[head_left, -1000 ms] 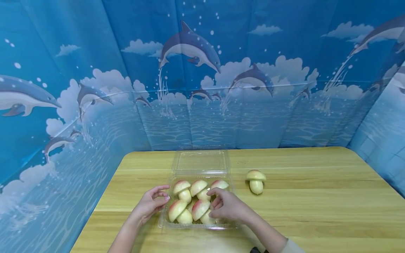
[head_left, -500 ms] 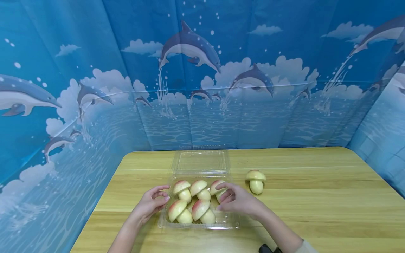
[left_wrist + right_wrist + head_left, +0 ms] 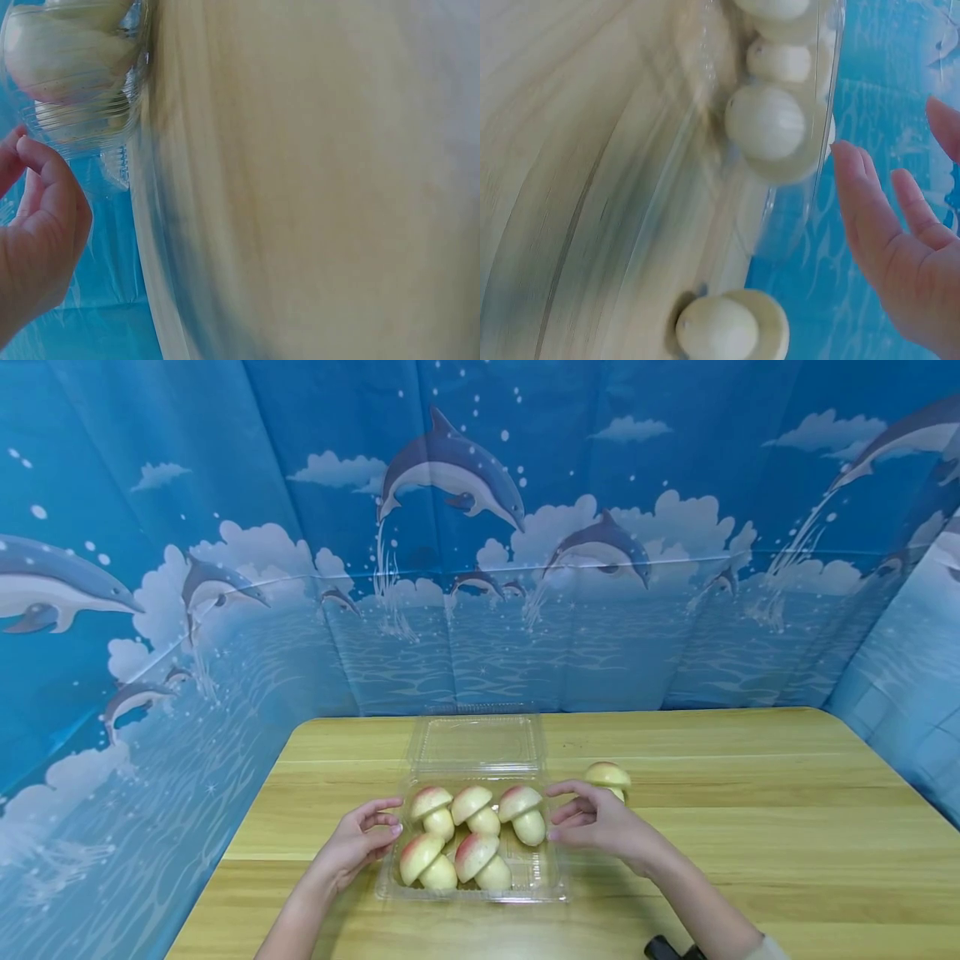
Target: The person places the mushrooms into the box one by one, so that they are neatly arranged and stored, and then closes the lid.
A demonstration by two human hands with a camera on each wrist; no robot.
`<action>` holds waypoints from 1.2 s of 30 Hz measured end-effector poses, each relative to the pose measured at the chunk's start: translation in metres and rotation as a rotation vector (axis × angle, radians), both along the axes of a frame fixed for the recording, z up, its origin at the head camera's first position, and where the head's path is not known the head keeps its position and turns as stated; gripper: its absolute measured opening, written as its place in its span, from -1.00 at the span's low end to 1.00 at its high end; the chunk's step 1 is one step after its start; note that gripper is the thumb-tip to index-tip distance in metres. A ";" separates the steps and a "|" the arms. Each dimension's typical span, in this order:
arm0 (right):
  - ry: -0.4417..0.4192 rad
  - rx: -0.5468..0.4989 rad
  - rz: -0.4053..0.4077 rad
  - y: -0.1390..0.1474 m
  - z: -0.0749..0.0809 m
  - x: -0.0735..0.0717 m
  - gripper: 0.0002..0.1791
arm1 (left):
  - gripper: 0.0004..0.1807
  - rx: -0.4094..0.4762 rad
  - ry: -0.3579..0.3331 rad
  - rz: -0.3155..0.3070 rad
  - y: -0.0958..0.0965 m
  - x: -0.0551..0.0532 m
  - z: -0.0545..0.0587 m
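Note:
A clear plastic clamshell box (image 3: 536,893) lies on the table with its lid (image 3: 480,743) folded back. Inside are several toy mushrooms with pink-tinged caps: a back row, including one mushroom (image 3: 522,814) at right, and a front row with one mushroom (image 3: 483,862) in the middle. The box's front right corner holds none. At the left wall my left hand (image 3: 358,839) rests with loosely bent fingers. My right hand (image 3: 600,822), holding nothing, is just off the right wall with fingers apart. Behind it stands a lone mushroom (image 3: 607,775), partly hidden in the head view.
The wooden table (image 3: 750,827) reaches wide to the right of the box. A blue dolphin-print curtain (image 3: 480,635) hangs behind and at both sides. Something black (image 3: 663,948) shows by the right forearm at the lower edge.
My right hand has moved right from over the box to beside the lone mushroom. The back right mushroom, first partly covered by the hand, now shows fully. My left hand stays put.

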State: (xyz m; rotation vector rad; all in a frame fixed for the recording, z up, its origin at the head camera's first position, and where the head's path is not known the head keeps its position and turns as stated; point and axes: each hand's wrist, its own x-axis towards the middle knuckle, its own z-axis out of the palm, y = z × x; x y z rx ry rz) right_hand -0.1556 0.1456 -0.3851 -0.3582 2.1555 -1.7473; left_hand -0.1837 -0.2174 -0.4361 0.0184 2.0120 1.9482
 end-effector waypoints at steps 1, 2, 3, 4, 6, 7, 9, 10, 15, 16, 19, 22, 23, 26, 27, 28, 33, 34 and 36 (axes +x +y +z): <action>-0.005 -0.003 -0.002 0.003 0.000 0.000 -0.28 | -0.42 0.000 0.000 -0.001 0.000 0.000 0.000; -0.010 -0.005 -0.005 0.006 0.000 0.000 -0.27 | -0.41 0.001 -0.001 -0.001 0.000 0.000 0.000; -0.013 -0.005 -0.010 0.009 0.000 0.000 -0.26 | -0.41 0.002 -0.003 -0.001 0.001 0.001 0.000; -0.014 -0.004 -0.016 0.012 0.000 0.000 -0.26 | -0.41 0.003 -0.004 -0.002 0.001 0.001 0.000; -0.022 -0.004 -0.028 0.018 0.000 -0.001 -0.26 | -0.41 0.005 -0.007 0.000 0.001 0.001 0.000; -0.026 -0.004 -0.035 0.021 0.000 -0.002 -0.26 | -0.41 0.006 -0.007 0.002 0.001 0.001 0.000; -0.031 -0.005 -0.051 0.027 0.000 -0.004 -0.26 | -0.41 0.006 -0.007 0.006 0.002 0.001 0.000; -0.033 -0.006 -0.058 0.030 0.000 -0.004 -0.27 | -0.41 0.005 -0.006 0.006 0.001 0.001 0.000; -0.032 -0.003 -0.106 0.046 0.000 -0.005 -0.24 | -0.42 0.004 -0.002 0.002 0.001 0.000 0.000; -0.031 0.001 -0.118 0.049 -0.001 -0.006 -0.23 | -0.42 0.004 -0.001 0.001 0.001 0.000 0.000; -0.035 0.014 -0.155 0.058 -0.002 -0.006 -0.22 | -0.42 0.005 0.000 0.001 0.001 0.000 0.000; -0.041 0.024 -0.181 0.065 -0.005 -0.007 -0.22 | -0.41 0.006 0.000 0.003 0.001 0.000 0.001; -0.042 0.028 -0.186 0.067 -0.006 -0.007 -0.22 | -0.41 0.007 0.000 0.003 0.000 0.000 0.001; -0.048 0.036 -0.196 0.073 -0.009 -0.009 -0.21 | -0.40 0.009 0.000 0.004 0.000 0.001 0.001; -0.050 0.039 -0.199 0.075 -0.011 -0.009 -0.21 | -0.40 0.008 0.000 0.004 0.000 0.001 0.001; -0.052 0.041 -0.201 0.076 -0.012 -0.010 -0.21 | -0.40 0.008 -0.001 0.004 0.000 0.001 0.001; -0.070 0.054 -0.218 0.083 -0.021 -0.013 -0.20 | -0.41 0.003 -0.002 0.006 0.001 0.001 0.001; -0.071 0.056 -0.219 0.084 -0.023 -0.013 -0.19 | -0.41 0.003 -0.002 0.006 0.001 0.001 0.001; -0.072 0.061 -0.224 0.085 -0.026 -0.015 -0.19 | -0.41 0.005 -0.001 0.004 0.001 0.000 0.001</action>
